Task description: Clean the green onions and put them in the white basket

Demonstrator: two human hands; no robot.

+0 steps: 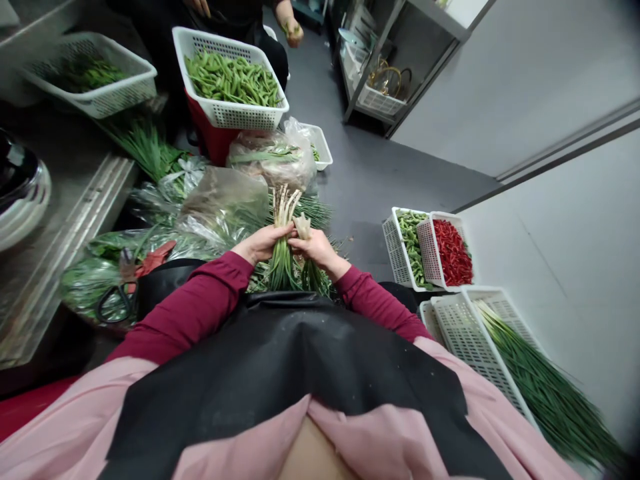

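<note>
My left hand is closed round a bunch of green chives with pale root ends pointing away from me. My right hand is closed too, pinching a pale stalk end beside the bunch. Both hands sit close together above my lap, over my black apron. More loose chives lie on the floor just beyond the hands, partly under clear plastic bags.
A white basket of green pods sits on a red stool ahead, with another person's hand behind it. Baskets of red chillies, green peppers and trimmed chives stand at my right. Scissors lie at left by a steel counter.
</note>
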